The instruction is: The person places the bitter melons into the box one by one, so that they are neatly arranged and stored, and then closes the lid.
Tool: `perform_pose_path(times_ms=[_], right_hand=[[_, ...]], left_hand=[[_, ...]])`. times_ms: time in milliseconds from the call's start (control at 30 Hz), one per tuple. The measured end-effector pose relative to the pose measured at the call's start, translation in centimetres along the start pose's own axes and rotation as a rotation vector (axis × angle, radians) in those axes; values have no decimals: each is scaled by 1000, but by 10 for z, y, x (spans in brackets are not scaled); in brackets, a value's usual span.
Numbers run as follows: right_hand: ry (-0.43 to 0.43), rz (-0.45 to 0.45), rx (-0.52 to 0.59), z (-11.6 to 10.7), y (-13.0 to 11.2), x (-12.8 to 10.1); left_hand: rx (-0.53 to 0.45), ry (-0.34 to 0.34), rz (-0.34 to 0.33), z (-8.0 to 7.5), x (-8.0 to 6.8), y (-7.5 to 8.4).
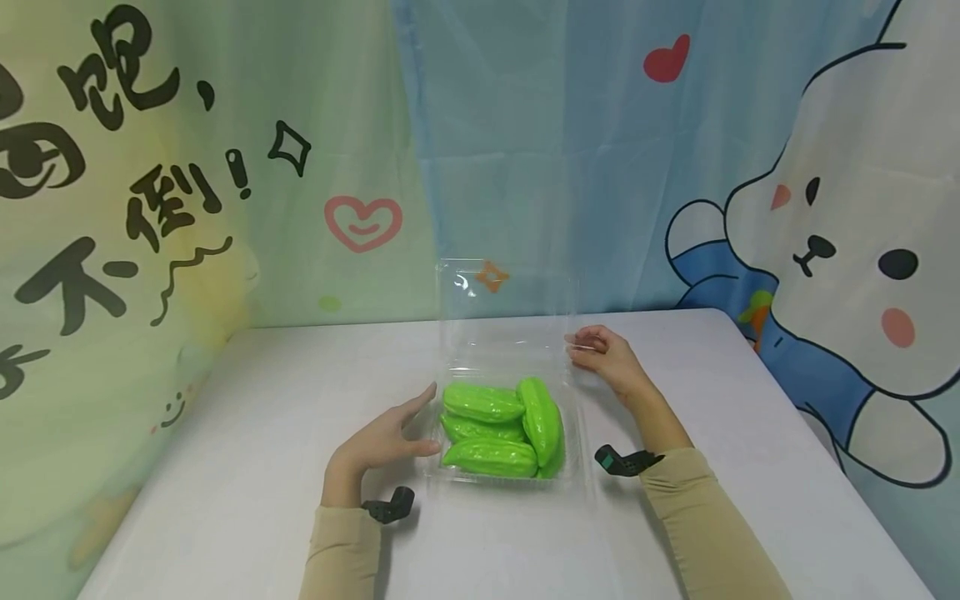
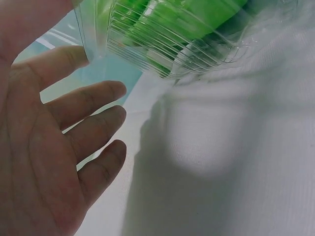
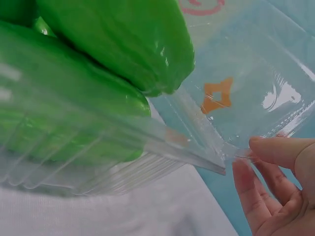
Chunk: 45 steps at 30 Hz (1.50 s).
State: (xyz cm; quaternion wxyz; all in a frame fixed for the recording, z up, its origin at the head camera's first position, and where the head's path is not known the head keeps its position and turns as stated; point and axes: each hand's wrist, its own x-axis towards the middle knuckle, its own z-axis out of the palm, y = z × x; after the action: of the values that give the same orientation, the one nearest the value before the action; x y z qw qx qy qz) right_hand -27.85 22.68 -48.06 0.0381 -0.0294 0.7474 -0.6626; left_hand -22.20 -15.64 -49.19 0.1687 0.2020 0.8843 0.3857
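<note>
Clear clamshell box (image 1: 504, 467): thin, flimsy, slick; between my hands on desk (image 1: 240, 433). Left hand (image 1: 378, 446) flat against side, gripping nothing. Right hand (image 1: 603, 354) pinches upright lid (image 1: 510, 308) edge. Green gourds (image 1: 498, 425) inside, likely light. Best hold: stiff rim.

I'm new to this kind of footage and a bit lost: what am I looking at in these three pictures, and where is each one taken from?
No machine here: a person works with two bare hands. The wide picture comes from a camera on the head, looking down at a white table. The two close pictures come from small cameras strapped to each wrist. On the table sits a clear plastic box with its hinged lid standing open, filled with green bitter gourds. The left hand rests open against the box's left side, fingers straight. The right hand pinches the lid's edge at the right corner; the right wrist view shows this close up.
</note>
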Motion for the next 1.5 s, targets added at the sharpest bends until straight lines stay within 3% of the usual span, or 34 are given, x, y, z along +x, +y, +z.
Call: perform_pose_path(times_ms=[600, 867, 1033, 1167, 1333, 1500], right_hand=[[-68, -80, -131, -4, -3, -15], [-85, -87, -292, -4, -1, -24], [-137, -174, -304, -8, 6, -26], [-194, -244, -241, -13, 13, -30], [-217, -261, -166, -14, 16, -34], [-211, -270, -117, -11, 17, -36]], left_hand=[[1, 1, -9, 3, 1, 1], [-10, -5, 23, 3, 2, -3], [-18, -4, 28, 4, 3, -5], [-102, 22, -24, 5, 3, -5], [-298, 96, -181, 4, 1, -2], [-302, 130, -191, 3, 3, -1]])
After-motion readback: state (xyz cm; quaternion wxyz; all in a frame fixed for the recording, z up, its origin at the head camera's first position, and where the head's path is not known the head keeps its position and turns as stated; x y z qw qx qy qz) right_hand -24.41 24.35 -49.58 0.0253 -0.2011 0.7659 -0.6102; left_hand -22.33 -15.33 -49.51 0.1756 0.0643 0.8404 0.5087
